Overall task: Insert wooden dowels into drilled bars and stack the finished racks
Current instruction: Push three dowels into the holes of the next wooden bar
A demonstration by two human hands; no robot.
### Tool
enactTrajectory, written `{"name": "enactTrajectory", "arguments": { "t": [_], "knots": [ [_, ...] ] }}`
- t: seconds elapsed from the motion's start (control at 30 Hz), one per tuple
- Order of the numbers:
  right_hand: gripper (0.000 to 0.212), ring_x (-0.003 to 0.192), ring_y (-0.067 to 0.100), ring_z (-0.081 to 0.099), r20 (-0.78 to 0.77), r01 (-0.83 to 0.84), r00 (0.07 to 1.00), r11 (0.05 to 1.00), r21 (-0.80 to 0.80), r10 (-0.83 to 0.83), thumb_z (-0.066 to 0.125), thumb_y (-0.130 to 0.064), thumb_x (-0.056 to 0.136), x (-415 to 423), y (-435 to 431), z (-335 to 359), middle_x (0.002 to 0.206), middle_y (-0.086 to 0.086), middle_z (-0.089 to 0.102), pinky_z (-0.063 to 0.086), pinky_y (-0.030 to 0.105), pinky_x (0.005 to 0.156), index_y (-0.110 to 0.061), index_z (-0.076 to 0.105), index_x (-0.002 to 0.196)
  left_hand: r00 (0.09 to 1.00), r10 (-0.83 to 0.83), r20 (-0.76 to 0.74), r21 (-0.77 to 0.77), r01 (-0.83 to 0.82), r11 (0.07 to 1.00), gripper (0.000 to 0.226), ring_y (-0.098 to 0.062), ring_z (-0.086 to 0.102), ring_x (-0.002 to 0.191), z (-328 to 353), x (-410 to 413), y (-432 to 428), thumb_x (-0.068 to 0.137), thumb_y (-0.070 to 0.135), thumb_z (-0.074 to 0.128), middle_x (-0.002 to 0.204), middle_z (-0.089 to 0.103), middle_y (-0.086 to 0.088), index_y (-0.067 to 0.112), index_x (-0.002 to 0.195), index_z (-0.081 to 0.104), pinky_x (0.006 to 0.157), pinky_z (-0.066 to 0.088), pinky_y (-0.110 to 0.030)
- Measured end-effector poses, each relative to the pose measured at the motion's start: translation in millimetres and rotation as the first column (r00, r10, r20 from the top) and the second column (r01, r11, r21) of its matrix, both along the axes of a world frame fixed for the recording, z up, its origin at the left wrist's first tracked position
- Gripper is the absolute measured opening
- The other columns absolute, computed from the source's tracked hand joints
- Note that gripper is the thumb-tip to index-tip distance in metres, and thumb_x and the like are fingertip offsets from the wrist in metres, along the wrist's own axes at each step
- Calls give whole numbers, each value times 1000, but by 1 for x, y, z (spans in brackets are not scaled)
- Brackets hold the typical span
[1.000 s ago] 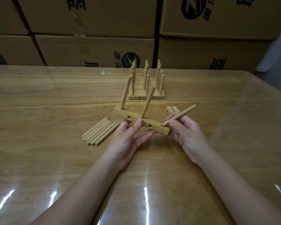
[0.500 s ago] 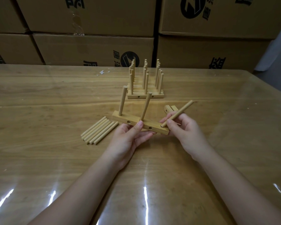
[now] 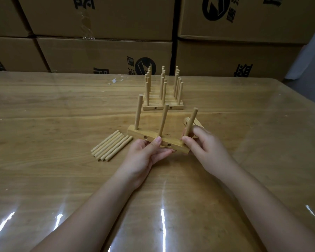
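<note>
From the head camera, the left hand [image 3: 145, 155] grips a drilled bar [image 3: 136, 135] near the middle of the surface [image 3: 44, 115], thumb on its front face and fingers curled beneath. The right hand [image 3: 205, 151] pinches a dowel [image 3: 191, 122] standing at the bar's right end. 2 other dowels [image 3: 138, 111] stand in the bar. Loose dowels [image 3: 111, 148] lie just left of it. Finished racks [image 3: 163, 99] sit behind, with cardboard boxes [image 3: 102, 51] beyond.
</note>
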State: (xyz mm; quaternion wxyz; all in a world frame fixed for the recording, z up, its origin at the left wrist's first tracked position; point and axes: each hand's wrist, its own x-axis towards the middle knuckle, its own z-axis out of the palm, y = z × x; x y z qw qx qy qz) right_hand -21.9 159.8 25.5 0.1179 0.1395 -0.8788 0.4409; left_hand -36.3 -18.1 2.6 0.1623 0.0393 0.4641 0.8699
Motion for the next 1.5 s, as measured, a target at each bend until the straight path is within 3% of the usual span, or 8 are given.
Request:
{"name": "enactTrajectory", "arguments": {
  "t": [0.23, 0.43, 0.77, 0.97, 1.17, 1.27, 1.5],
  "knots": [
    [16, 90, 19, 57, -79, 53, 996, 994, 92, -46, 55, -14, 92, -2, -2, 1, 96, 6, 62, 45, 37, 79, 0, 61, 95, 1000, 6, -15, -8, -6, 1000, 27, -25, 72, 87, -2, -1, 0, 92, 10, 50, 97, 71, -23, -10, 108, 59, 70, 57, -22],
    [13, 87, 18, 56, -119, 98, 989, 987, 124, -84, 57, -13, 91, 0, -6, 3, 93, 2, 61, 44, 31, 74, -1, 62, 94, 1000, 18, 5, -3, -18, 1000, 30, -25, 72, 85, -1, -1, 0, 91, 9, 50, 98, 70, -25, -14, 110, 56, 69, 57, -21],
    [20, 91, 18, 55, -130, 150, 983, 974, 168, -129, 50, -21, 94, 4, -12, -3, 100, 3, 59, 45, 38, 76, -4, 57, 102, 1000, 25, 19, 3, -25, 1000, 28, -26, 72, 87, 0, -1, 0, 91, 9, 51, 101, 69, -27, -12, 109, 57, 70, 57, -21],
    [15, 100, -2, 57, 30, 49, 999, 981, -189, -44, 52, -13, 93, 5, -14, -6, 102, -12, 64, 43, 13, 86, -18, 62, 104, 1000, 10, 27, 14, -11, 1000, 36, -26, 71, 89, 0, -1, -1, 83, 16, 57, 101, 69, -26, -11, 107, 58, 71, 57, -21],
    [27, 109, -2, 57, 17, -56, 997, 861, -505, 74, 51, -9, 93, 6, -19, -4, 110, -12, 66, 43, 11, 88, -28, 57, 112, 999, 8, 34, 26, -9, 1000, 33, -24, 72, 87, 0, -2, -1, 88, 13, 53, 100, 70, -25, -12, 109, 57, 72, 57, -21],
    [29, 107, -2, 58, -17, -61, 998, 855, -515, 61, 47, -13, 95, 6, -17, -1, 107, -10, 68, 43, 9, 84, -29, 51, 119, 999, 0, 43, 5, 0, 1000, 36, -25, 72, 87, 0, -1, 0, 88, 13, 53, 101, 69, -27, -13, 113, 55, 71, 57, -22],
    [21, 94, 0, 62, -1, -44, 999, 867, -497, 51, 47, -8, 95, 5, -14, -1, 90, -10, 72, 41, 7, 79, -21, 63, 100, 998, -2, 58, -4, 2, 1000, 49, -28, 71, 91, 2, 0, 0, 82, 17, 57, 103, 67, -31, -17, 116, 52, 72, 57, -22]
  ]
}}
